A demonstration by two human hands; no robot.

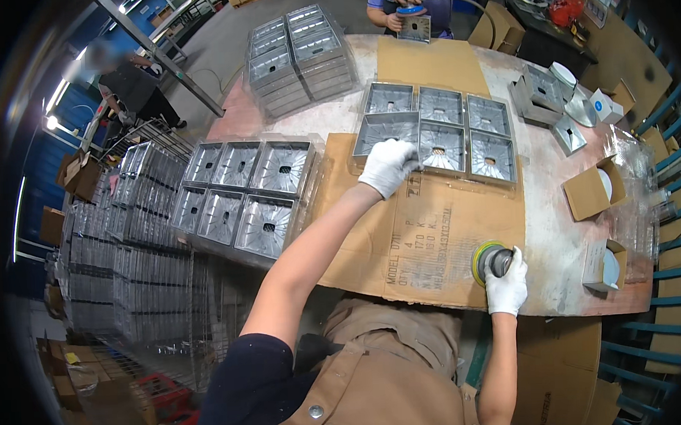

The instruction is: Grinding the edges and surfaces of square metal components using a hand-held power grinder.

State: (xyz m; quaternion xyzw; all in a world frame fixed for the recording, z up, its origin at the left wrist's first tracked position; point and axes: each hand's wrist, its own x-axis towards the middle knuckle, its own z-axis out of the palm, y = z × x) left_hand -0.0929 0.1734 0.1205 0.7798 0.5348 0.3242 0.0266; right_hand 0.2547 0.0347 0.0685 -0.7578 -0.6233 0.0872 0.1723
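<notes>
Left grip (390, 167) grasping a metal box (385, 129) at its near edge, other boxes (440, 105) lying beyond and to its right; right grip (508, 283) wrapped around a sander (492, 262) above the bench (545, 226). Best practice: raise the box level, clear of its neighbours, keeping the sander's disc away from the left grip.

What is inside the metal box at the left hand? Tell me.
Inside the metal box, ribbed grey metal shows. The gloved left hand covers part of its near side; whatever lies behind that hand cannot be seen.
</notes>
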